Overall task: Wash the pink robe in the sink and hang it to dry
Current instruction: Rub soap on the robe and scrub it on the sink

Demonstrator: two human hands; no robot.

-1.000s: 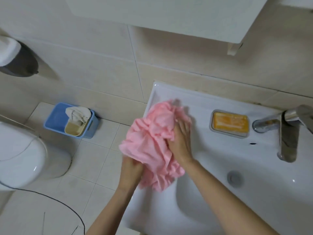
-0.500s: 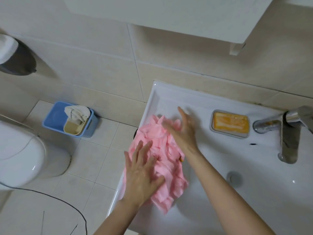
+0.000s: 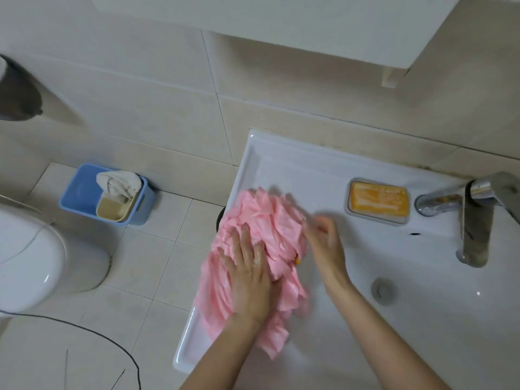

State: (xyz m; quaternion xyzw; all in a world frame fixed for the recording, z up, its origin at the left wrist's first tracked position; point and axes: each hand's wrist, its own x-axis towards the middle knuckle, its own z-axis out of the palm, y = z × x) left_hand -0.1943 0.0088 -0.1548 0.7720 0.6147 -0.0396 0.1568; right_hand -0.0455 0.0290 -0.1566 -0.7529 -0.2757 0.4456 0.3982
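The robe [image 3: 270, 229] is plain pink, bunched on the left edge of the glossy white sink [image 3: 309, 170], whose drain plug [image 3: 382, 289] is grey. Near the back edge, an orange-yellow soap bar [image 3: 378, 199] fills a pale grey dish [image 3: 347, 202]. The tap [image 3: 475, 229] is silver chrome. On the off-white tiled floor [image 3: 146, 263] are a blue bin [image 3: 81, 187], a white toilet [image 3: 33, 254] and a black cable [image 3: 84, 327].

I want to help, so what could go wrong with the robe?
The pink robe lies bunched on the left rim of the sink, partly overhanging it, so it might slide onto the floor tiles. Only the left hand presses it down; the right hand is blurred, grip unclear.
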